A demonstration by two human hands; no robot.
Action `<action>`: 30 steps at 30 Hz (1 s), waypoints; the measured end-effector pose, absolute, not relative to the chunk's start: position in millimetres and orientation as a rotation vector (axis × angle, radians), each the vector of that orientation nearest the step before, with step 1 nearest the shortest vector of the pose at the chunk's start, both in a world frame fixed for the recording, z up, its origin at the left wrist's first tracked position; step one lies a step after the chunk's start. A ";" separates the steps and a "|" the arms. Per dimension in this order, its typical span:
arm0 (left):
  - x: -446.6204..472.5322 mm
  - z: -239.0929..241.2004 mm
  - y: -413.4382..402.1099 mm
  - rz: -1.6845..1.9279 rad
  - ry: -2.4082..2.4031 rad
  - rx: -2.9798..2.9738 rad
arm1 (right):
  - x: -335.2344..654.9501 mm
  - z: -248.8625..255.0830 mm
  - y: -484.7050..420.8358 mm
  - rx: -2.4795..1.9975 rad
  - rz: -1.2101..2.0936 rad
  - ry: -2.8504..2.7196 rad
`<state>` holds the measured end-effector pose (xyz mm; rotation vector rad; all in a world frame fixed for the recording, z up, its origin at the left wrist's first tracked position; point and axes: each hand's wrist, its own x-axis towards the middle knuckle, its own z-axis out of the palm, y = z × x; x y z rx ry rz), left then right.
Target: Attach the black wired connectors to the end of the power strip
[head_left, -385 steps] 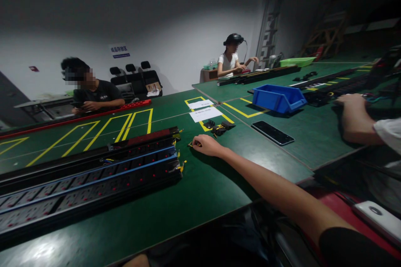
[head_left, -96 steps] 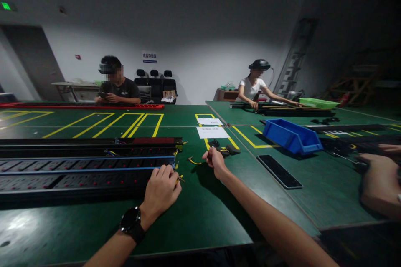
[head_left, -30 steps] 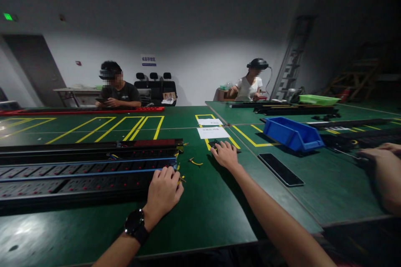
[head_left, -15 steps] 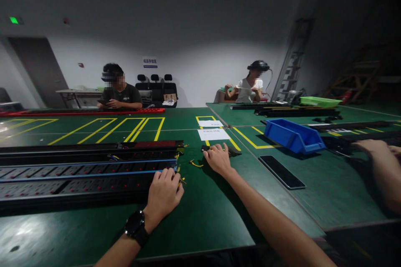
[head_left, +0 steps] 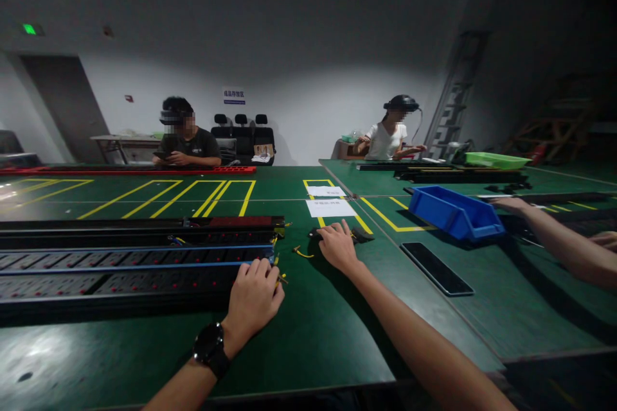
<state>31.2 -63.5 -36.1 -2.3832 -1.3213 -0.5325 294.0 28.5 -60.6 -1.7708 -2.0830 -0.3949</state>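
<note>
My left hand (head_left: 255,295), with a black watch on its wrist, is closed over the right end of the nearest black power strip (head_left: 159,282). Short yellow-green wires (head_left: 280,279) stick out by its fingertips. Further right, my right hand (head_left: 338,245) reaches to small black parts (head_left: 362,236) on the green table, its fingers curled down and one raised. What lies under those fingers is mostly hidden. Between the hands lies a loose yellow-green wire (head_left: 303,253). More strips, one with blue edges (head_left: 144,258), lie behind the nearest one.
A phone (head_left: 436,268) and a blue bin (head_left: 453,213) stand right of my right arm. A co-worker's arm (head_left: 554,237) reaches in from the right edge. Paper sheets (head_left: 330,208) lie ahead. Two people (head_left: 190,144) sit across the table, and a green tray (head_left: 499,160) is at the far right.
My right hand has shifted slightly over the small black parts; my left hand stays on the strip. The co-worker's arm at right has reached further left, towards the blue bin.
</note>
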 end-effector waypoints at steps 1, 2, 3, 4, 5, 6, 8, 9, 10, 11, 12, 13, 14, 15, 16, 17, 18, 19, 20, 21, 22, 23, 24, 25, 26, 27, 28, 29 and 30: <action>31.1 -36.4 -63.3 -0.536 -1.320 -2.382 | 293.8 -59.1 27.7 -1.768 -0.399 -2.074; 31.1 -36.7 -63.1 -0.539 -1.318 -2.382 | 293.3 -57.4 26.7 -1.768 -0.393 -2.063; 31.1 -36.8 -63.0 -0.544 -1.316 -2.383 | 292.6 -55.6 25.5 -1.774 -0.378 -2.045; 31.2 -36.9 -62.9 -0.549 -1.313 -2.385 | 291.8 -53.8 24.3 -1.785 -0.359 -2.019; 31.2 -36.9 -63.0 -0.555 -1.310 -2.387 | 291.0 -51.9 23.0 -1.799 -0.343 -1.990; 31.2 -36.7 -63.1 -0.562 -1.307 -2.389 | 290.2 -50.0 21.7 -1.817 -0.335 -1.961; 31.1 -36.5 -63.2 -0.572 -1.301 -2.392 | 288.9 -46.6 19.2 -1.862 -0.342 -1.926; 31.0 -36.5 -63.2 -0.576 -1.299 -2.392 | 288.4 -45.1 18.2 -1.891 -0.347 -1.922; 30.9 -36.6 -63.1 -0.578 -1.297 -2.391 | 287.9 -43.7 17.4 -1.924 -0.343 -1.927; 30.8 -36.8 -63.0 -0.580 -1.295 -2.389 | 287.4 -42.5 16.8 -1.961 -0.325 -1.934; 30.6 -36.9 -62.8 -0.580 -1.292 -2.388 | 286.9 -41.4 16.3 -2.000 -0.296 -1.940; 30.5 -37.0 -62.7 -0.579 -1.290 -2.386 | 286.2 -40.3 16.0 -2.036 -0.264 -1.944; 30.4 -37.1 -62.5 -0.577 -1.287 -2.385 | 285.5 -39.2 15.6 -2.069 -0.233 -1.943; 30.4 -37.0 -62.5 -0.575 -1.286 -2.385 | 284.7 -38.2 15.1 -2.100 -0.208 -1.937; 30.5 -36.9 -62.5 -0.572 -1.286 -2.385 | 283.9 -37.1 14.5 -2.126 -0.187 -1.930; 30.6 -36.6 -62.6 -0.569 -1.288 -2.386 | 283.2 -36.1 13.8 -2.148 -0.166 -1.923; 30.8 -36.4 -62.7 -0.567 -1.291 -2.385 | 282.6 -35.0 13.1 -2.162 -0.142 -1.917; 31.0 -36.2 -62.9 -0.564 -1.294 -2.383 | 282.1 -34.0 12.3 -2.169 -0.114 -1.913; 31.1 -36.0 -63.0 -0.561 -1.296 -2.382 | 282.0 -33.1 11.6 -2.167 -0.083 -1.915; 31.2 -35.9 -63.1 -0.557 -1.298 -2.382 | 282.2 -32.3 11.0 -2.155 -0.052 -1.924; 31.2 -35.9 -63.1 -0.554 -1.299 -2.383 | 282.7 -31.7 10.5 -2.139 -0.020 -1.937; 31.2 -36.0 -63.0 -0.553 -1.301 -2.383 | 283.6 -31.2 10.3 -2.123 0.012 -1.948; 31.0 -36.1 -62.9 -0.553 -1.302 -2.383 | 284.9 -30.8 10.2 -2.110 0.046 -1.956; 30.9 -36.3 -62.8 -0.554 -1.304 -2.383 | 286.6 -30.6 10.1 -2.102 0.085 -1.957; 30.7 -36.6 -62.7 -0.557 -1.305 -2.383 | 288.6 -30.5 10.2 -2.097 0.124 -1.951; 30.5 -36.8 -62.6 -0.557 -1.305 -2.385 | 290.9 -30.5 10.2 -2.092 0.164 -1.943; 30.4 -37.2 -62.5 -0.557 -1.306 -2.387 | 293.4 -30.6 10.2 -2.083 0.203 -1.939; 30.3 -37.5 -62.5 -0.556 -1.307 -2.390 | 295.9 -30.9 10.2 -2.068 0.241 -1.941; 30.3 -38.0 -62.5 -0.555 -1.311 -2.392 | 298.4 -31.4 10.2 -2.049 0.276 -1.948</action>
